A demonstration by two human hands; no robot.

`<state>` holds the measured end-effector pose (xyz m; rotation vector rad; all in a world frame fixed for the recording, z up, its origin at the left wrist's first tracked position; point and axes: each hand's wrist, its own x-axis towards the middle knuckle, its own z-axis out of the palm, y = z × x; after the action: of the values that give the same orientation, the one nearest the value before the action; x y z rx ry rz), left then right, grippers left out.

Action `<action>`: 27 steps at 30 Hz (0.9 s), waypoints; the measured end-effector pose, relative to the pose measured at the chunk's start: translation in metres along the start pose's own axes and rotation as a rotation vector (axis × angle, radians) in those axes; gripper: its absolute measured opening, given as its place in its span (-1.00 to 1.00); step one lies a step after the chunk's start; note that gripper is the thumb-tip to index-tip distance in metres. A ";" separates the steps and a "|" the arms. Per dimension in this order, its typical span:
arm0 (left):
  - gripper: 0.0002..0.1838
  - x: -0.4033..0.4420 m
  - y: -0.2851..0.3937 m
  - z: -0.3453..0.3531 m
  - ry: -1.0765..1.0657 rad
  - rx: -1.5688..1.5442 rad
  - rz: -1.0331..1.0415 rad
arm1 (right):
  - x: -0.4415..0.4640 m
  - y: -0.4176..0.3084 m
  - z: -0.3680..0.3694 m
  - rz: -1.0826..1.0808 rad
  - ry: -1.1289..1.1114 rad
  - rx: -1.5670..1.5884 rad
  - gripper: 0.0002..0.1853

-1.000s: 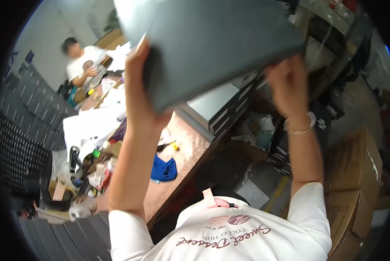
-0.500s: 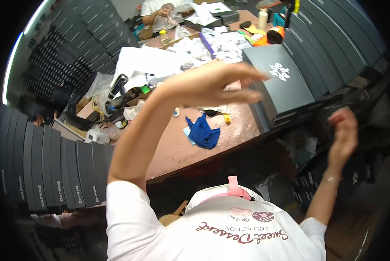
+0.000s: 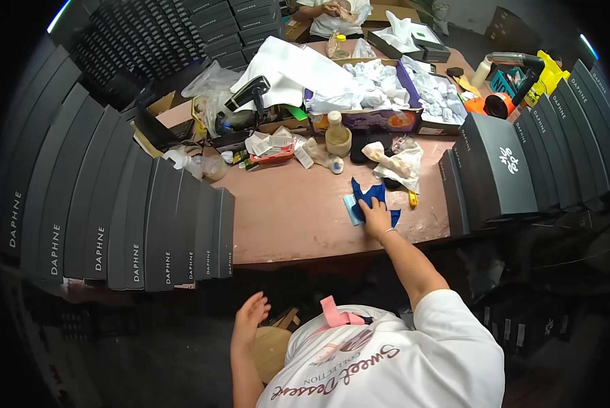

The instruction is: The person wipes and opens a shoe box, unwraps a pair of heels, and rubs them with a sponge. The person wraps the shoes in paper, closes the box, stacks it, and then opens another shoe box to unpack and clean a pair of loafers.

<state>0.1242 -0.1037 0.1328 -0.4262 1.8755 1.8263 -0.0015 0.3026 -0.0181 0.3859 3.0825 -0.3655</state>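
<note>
My right hand (image 3: 377,217) is on a dark blue cloth (image 3: 369,192) on the pinkish table (image 3: 291,217), its fingers bent and pressed into the fabric. A light blue folded piece (image 3: 352,209) sticks out from under the cloth on its left. My left hand (image 3: 250,317) hangs in front of the table edge, low and near my body, with nothing in it and its fingers loosely extended. Right of the cloth lies a small yellow object (image 3: 413,198), beside a crumpled stained white cloth (image 3: 400,163).
Upright rows of dark boxes flank the table at left (image 3: 124,204) and right (image 3: 499,170). Behind are a glue bottle (image 3: 337,136), a black heat gun (image 3: 250,95) and a carton of white paper (image 3: 369,119). A co-worker's hands (image 3: 339,10) show at the far side.
The large dark box held up earlier has left my hands and stands at the right row. My right hand has come onto the blue cloth; my left has dropped toward my body. The view has turned right.
</note>
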 end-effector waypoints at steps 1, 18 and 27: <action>-0.56 -0.010 -0.011 -0.015 -0.010 -0.001 -0.009 | 0.009 0.017 0.006 0.010 -0.006 -0.007 -0.42; -0.58 0.069 0.020 0.091 -0.063 0.224 0.014 | 0.086 0.056 -0.015 -0.173 -0.207 0.314 -0.62; -0.54 0.063 0.002 0.118 -0.027 0.555 0.026 | 0.106 0.036 -0.003 -0.443 -0.416 0.051 -0.63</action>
<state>0.0851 0.0201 0.1012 -0.1771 2.2602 1.2347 -0.0956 0.3625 -0.0279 -0.3416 2.7206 -0.4605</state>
